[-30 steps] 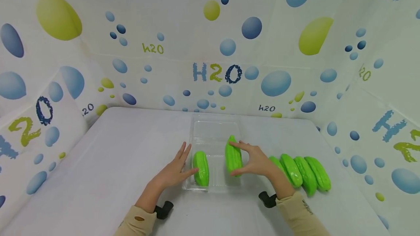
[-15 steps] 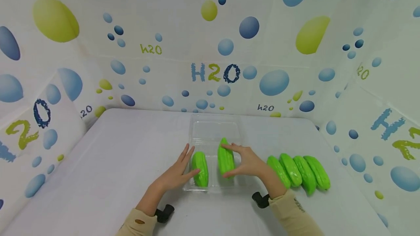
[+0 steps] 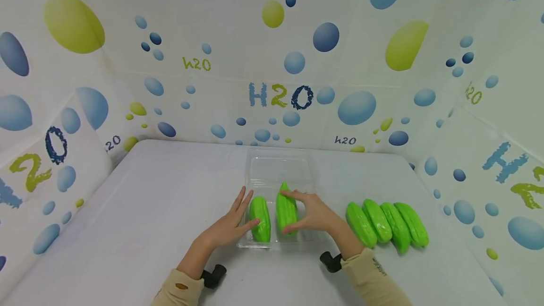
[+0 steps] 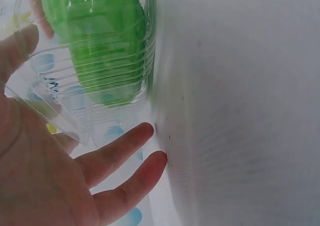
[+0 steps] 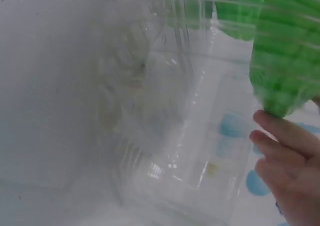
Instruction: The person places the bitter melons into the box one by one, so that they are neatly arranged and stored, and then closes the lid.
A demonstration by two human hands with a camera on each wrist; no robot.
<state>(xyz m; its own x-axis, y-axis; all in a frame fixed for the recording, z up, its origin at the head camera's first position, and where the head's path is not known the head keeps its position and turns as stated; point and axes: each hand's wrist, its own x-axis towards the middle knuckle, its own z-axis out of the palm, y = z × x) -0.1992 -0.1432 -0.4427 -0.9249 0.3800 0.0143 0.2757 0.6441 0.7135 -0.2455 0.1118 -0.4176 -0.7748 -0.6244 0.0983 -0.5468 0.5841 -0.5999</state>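
Observation:
In the head view, a clear plastic clamshell container (image 3: 278,170) lies opened flat. One bright green, ridged, cucumber-like toy (image 3: 260,208) rests at the left of its near half. Beside it, my right hand (image 3: 316,212) pinches a second green toy (image 3: 286,211) lengthwise between thumb and fingertips, over the same half; whether it touches the bottom is unclear. My left hand (image 3: 225,226) is at the container's left edge, fingers spread, thumb reaching over the first toy. The left wrist view shows the thumb on the inner side of the container wall (image 4: 112,68) and two straight fingers outside.
Several more green toys (image 3: 384,223) lie side by side on the white table (image 3: 170,188), to the right of my right hand. A white backdrop (image 3: 229,27) with blue and green drops rises behind and along the sides. Both wrists carry black camera mounts (image 3: 331,262).
My right hand has moved left with the green toy, from the container's right side to near the first toy. My left hand has barely shifted.

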